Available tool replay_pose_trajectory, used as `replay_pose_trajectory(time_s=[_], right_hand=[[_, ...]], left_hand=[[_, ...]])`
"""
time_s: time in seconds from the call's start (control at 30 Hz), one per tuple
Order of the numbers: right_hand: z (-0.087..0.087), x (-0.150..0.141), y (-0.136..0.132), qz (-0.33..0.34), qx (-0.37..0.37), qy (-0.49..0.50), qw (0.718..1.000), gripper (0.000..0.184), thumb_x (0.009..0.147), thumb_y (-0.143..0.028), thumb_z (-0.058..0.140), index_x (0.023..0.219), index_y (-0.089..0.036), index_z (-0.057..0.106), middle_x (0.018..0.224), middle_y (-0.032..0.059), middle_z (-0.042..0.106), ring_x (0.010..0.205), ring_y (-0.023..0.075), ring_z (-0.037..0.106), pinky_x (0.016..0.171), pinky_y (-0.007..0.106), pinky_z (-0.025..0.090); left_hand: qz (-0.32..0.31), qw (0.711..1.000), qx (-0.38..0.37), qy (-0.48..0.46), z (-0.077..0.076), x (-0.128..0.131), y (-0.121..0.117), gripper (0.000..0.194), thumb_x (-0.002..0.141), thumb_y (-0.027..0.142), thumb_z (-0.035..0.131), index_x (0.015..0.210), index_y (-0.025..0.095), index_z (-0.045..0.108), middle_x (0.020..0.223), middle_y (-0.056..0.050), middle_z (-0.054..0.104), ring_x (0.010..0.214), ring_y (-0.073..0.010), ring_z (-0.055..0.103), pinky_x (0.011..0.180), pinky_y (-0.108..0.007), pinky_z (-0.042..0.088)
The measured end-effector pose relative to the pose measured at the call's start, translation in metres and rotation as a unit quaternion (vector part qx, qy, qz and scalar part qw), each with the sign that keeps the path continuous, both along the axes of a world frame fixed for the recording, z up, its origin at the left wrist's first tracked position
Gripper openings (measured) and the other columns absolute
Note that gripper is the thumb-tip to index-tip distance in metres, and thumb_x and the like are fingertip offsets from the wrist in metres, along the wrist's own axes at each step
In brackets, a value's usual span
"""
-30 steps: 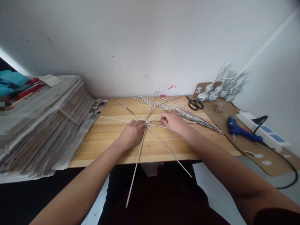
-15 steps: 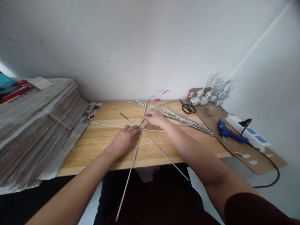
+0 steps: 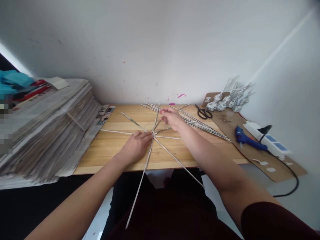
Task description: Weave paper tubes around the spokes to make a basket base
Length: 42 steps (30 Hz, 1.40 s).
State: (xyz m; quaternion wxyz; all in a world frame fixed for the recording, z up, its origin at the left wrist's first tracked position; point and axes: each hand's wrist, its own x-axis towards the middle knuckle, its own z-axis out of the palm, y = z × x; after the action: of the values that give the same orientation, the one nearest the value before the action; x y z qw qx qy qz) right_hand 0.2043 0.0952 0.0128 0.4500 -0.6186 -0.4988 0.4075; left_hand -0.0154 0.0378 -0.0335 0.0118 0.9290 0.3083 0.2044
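Thin rolled-paper sticks (image 3: 140, 186) cross in a star on the wooden table, some reaching past its front edge. At the crossing, my left hand (image 3: 137, 145) presses and grips the sticks with its fingers together. My right hand (image 3: 171, 118) is raised just beyond the crossing, beside the stick pointing to the wall. Its thumb and forefinger are apart. A short bent paper strand (image 3: 157, 124) runs from the crossing up toward these fingertips; whether they touch it is unclear. Behind the right hand lies a loose bundle of paper sticks (image 3: 207, 129).
A tall stack of newspapers (image 3: 77, 103) stands at the left. Black scissors (image 3: 204, 113) lie at the back right. Beside them are woven paper pieces (image 3: 221, 104), a brown board (image 3: 225, 121), a blue glue gun (image 3: 247, 140) and a white power strip (image 3: 267, 138) with a black cord.
My right hand has moved up and away from the crossing, its fingers parting from their pinch. My left hand stays at the crossing. The whole view has shifted slightly.
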Motion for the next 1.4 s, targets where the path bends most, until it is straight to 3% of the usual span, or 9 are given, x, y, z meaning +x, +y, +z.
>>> replay_pose_trajectory(time_s=[0.13, 0.27, 0.33, 0.47, 0.67, 0.8, 0.93, 1.23, 1.4], right_hand=[[0.002, 0.025, -0.005, -0.004, 0.031, -0.066, 0.997, 0.01, 0.092, -0.022, 0.058, 0.092, -0.021, 0.068, 0.096, 0.0, 0.074, 0.076, 0.0098, 0.067, 0.059, 0.018, 0.047], [0.008, 0.074, -0.018, -0.023, 0.054, -0.194, 0.979, 0.008, 0.085, -0.021, 0.067, 0.082, -0.019, 0.074, 0.084, 0.0025, 0.075, 0.083, 0.0167, 0.065, 0.078, 0.027, 0.048], [0.012, 0.101, -0.027, -0.04, 0.053, -0.277, 0.958, 0.01, 0.085, -0.022, 0.067, 0.084, -0.019, 0.077, 0.086, 0.0044, 0.076, 0.085, 0.0189, 0.065, 0.081, 0.029, 0.046], [0.02, 0.143, -0.049, -0.043, -0.007, -0.473, 0.88, 0.02, 0.091, -0.027, 0.062, 0.094, -0.018, 0.079, 0.095, 0.0066, 0.078, 0.086, 0.0188, 0.067, 0.075, 0.026, 0.045], [0.017, 0.148, -0.062, -0.026, -0.018, -0.5, 0.865, 0.023, 0.092, -0.03, 0.061, 0.101, -0.02, 0.079, 0.102, 0.0057, 0.079, 0.091, 0.0179, 0.069, 0.075, 0.023, 0.046], [0.007, 0.141, -0.046, -0.038, -0.026, -0.532, 0.845, 0.023, 0.092, -0.031, 0.06, 0.1, -0.022, 0.08, 0.104, 0.0069, 0.079, 0.097, 0.0204, 0.07, 0.081, 0.025, 0.047], [0.004, 0.147, -0.029, -0.065, -0.048, -0.531, 0.844, 0.022, 0.09, -0.029, 0.062, 0.098, -0.021, 0.081, 0.102, 0.0091, 0.079, 0.097, 0.0228, 0.07, 0.084, 0.028, 0.048], [0.033, 0.198, -0.026, -0.04, -0.105, -0.49, 0.865, 0.022, 0.087, -0.029, 0.067, 0.1, -0.018, 0.081, 0.096, 0.0057, 0.08, 0.085, 0.0183, 0.07, 0.074, 0.023, 0.049], [0.039, 0.199, -0.035, 0.013, -0.112, -0.47, 0.875, 0.019, 0.083, -0.031, 0.072, 0.094, -0.019, 0.082, 0.088, 0.0014, 0.08, 0.078, 0.0151, 0.068, 0.068, 0.02, 0.046]], left_hand=[[0.012, 1.0, -0.011, 0.002, -0.001, -0.001, -0.001, 0.035, 0.102, 0.023, 0.045, 0.129, 0.015, 0.065, 0.136, -0.01, 0.066, 0.113, -0.0245, 0.062, 0.103, -0.043, 0.049], [0.03, 0.999, -0.029, 0.017, -0.001, -0.004, -0.002, 0.037, 0.102, 0.025, 0.044, 0.132, 0.019, 0.064, 0.138, -0.007, 0.065, 0.112, -0.0243, 0.061, 0.103, -0.045, 0.049], [0.031, 0.999, -0.034, 0.018, -0.002, -0.006, 0.0, 0.038, 0.103, 0.026, 0.043, 0.134, 0.02, 0.064, 0.14, -0.006, 0.064, 0.114, -0.0237, 0.06, 0.104, -0.044, 0.048], [0.031, 0.999, -0.035, 0.011, -0.005, -0.008, 0.004, 0.038, 0.104, 0.027, 0.041, 0.135, 0.024, 0.062, 0.142, -0.004, 0.063, 0.118, -0.0231, 0.059, 0.106, -0.044, 0.046], [0.031, 0.999, -0.039, 0.015, -0.004, -0.006, 0.007, 0.039, 0.105, 0.027, 0.037, 0.134, 0.023, 0.063, 0.141, -0.004, 0.063, 0.116, -0.0231, 0.06, 0.105, -0.044, 0.046], [0.019, 0.999, -0.028, 0.025, -0.003, -0.006, 0.008, 0.039, 0.104, 0.025, 0.037, 0.132, 0.021, 0.064, 0.139, -0.005, 0.064, 0.113, -0.0231, 0.061, 0.105, -0.042, 0.047], [0.02, 0.999, -0.02, 0.043, -0.004, -0.006, 0.008, 0.041, 0.103, 0.021, 0.036, 0.134, 0.02, 0.062, 0.141, -0.005, 0.063, 0.115, -0.0235, 0.06, 0.106, -0.041, 0.046], [-0.001, 1.0, -0.003, 0.017, -0.017, -0.013, 0.015, 0.041, 0.103, 0.026, 0.036, 0.135, 0.021, 0.061, 0.141, -0.005, 0.063, 0.119, -0.024, 0.062, 0.105, -0.043, 0.047], [0.008, 1.0, -0.007, 0.013, -0.009, -0.008, 0.012, 0.043, 0.102, 0.04, 0.041, 0.128, 0.019, 0.066, 0.136, -0.008, 0.067, 0.115, -0.0274, 0.063, 0.106, -0.046, 0.048]])
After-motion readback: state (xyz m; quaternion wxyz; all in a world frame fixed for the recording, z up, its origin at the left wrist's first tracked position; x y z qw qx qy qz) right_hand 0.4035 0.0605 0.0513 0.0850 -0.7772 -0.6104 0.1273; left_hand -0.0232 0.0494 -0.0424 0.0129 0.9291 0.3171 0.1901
